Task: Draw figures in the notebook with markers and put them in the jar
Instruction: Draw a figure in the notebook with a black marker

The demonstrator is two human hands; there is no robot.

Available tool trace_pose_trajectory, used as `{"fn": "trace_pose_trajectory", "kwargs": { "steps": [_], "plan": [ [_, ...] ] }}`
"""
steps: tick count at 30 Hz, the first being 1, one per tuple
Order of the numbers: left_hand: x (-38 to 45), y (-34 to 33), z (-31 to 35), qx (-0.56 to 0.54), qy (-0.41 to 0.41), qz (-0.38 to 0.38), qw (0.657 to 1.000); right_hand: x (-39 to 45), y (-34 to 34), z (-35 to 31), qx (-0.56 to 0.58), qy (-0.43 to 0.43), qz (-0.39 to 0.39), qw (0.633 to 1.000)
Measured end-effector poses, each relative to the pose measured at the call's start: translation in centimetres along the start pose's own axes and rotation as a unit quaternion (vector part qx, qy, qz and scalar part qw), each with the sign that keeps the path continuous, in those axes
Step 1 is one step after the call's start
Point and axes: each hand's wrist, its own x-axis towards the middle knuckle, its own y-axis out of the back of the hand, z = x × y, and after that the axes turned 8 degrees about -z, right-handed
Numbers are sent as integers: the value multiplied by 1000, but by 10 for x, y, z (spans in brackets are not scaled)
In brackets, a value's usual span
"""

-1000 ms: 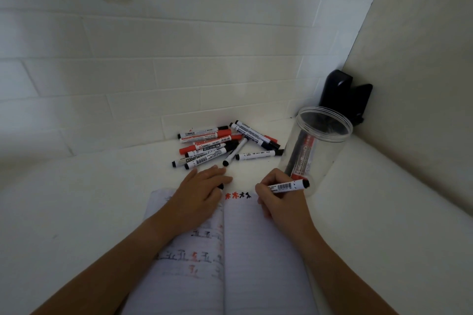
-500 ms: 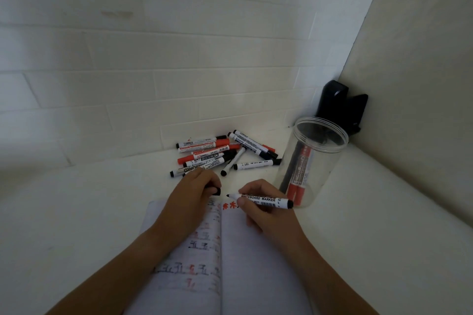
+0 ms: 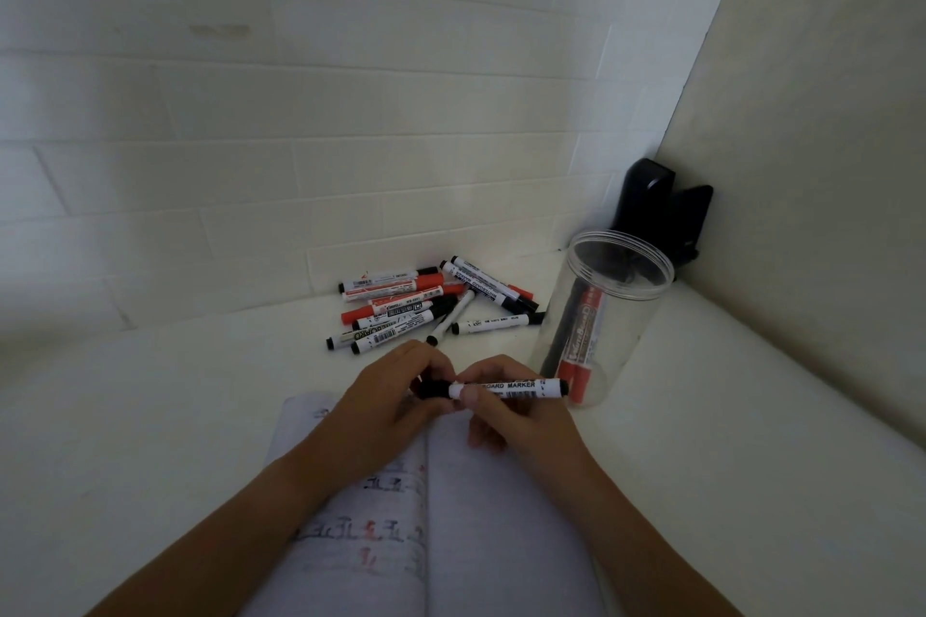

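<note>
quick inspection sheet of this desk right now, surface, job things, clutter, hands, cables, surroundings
surface: white tabletop, set into a corner
job's things: open notebook with black and red figures on its left page; black marker held level above it, black cap at its left end; clear jar upright, no lid on it, markers inside; loose pile of markers lying behind the notebook
clutter: black object in the corner behind the jar
grippers: left hand on the cap; right hand grips the marker barrel
cables: nothing seen
surroundings: white tiled wall behind, plain wall on the right
</note>
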Motion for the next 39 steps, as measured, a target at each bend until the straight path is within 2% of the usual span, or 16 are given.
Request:
{"fn": "trace_pose_trajectory", "kwargs": {
  "steps": [2,4,7,15,19,23,28,31,39],
  "plan": [
    [1,0,-2,18,7,13,1000,0,1,-1,63,-25,4,998],
    [1,1,-6,29,18,25,999,1,3,0,118,-47,43,991],
    [0,3,-7,32,17,25,999,4,9,5,119,-38,89,988],
    [-2,4,-1,4,-9,-3,1000,4,8,1,127,-28,28,991],
    [-1,6,1,21,-4,-5,1000,4,9,-1,170,-45,58,983],
    [-1,8,-3,38,16,11,999,2,15,0,36,-37,58,997],
    [-4,4,-2,15,12,-51,998,2,11,4,-93,-4,-16,996],
    [-2,4,-2,1,6,-52,999,0,9,5,-125,-4,-41,991],
    [1,2,0,-19,22,-35,999,1,5,7,-150,3,-25,988]
  ]
}}
